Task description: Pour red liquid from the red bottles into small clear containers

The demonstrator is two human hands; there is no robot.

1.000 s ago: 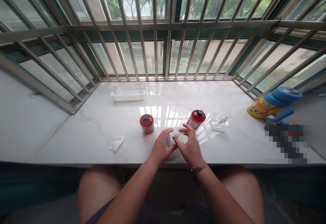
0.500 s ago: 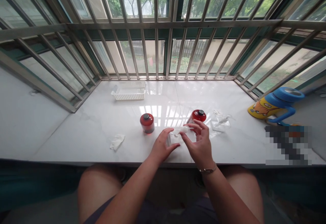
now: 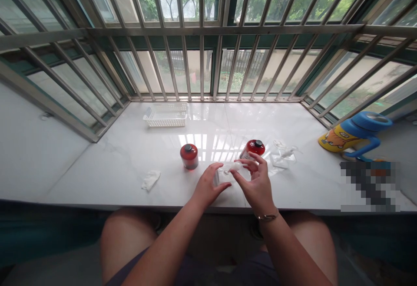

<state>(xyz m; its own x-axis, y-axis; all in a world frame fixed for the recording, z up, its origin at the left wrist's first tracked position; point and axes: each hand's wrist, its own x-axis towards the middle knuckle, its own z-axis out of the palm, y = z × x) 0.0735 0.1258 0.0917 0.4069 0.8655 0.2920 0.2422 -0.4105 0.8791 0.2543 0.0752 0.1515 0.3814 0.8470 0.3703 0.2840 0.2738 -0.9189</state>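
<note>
My left hand (image 3: 210, 184) curves round the left side of a clear, square-sided plastic bottle (image 3: 221, 178), thumb in front and fingers behind. A round neck shows on the bottle's top. Between the thumb and fingertips of my right hand (image 3: 256, 179) is a white pump head (image 3: 236, 166), just over the bottle's right part. Whether the pump touches the neck, I cannot tell. Behind my right fingers stands a red bottle with a black cap (image 3: 256, 148), partly covered by them. A second red bottle (image 3: 189, 158) with a black cap stands to the left of my hands.
Another clear container with a white pump (image 3: 283, 156) sits to the right. A crumpled white tissue (image 3: 151, 180) lies at left. A white perforated basket (image 3: 166, 121) is at the back, near the barred window. A blue and yellow flask (image 3: 352, 134) stands at the right.
The view has shifted very slightly. Both hands keep nearly the same place and hold on the bottle and the pump head.
</note>
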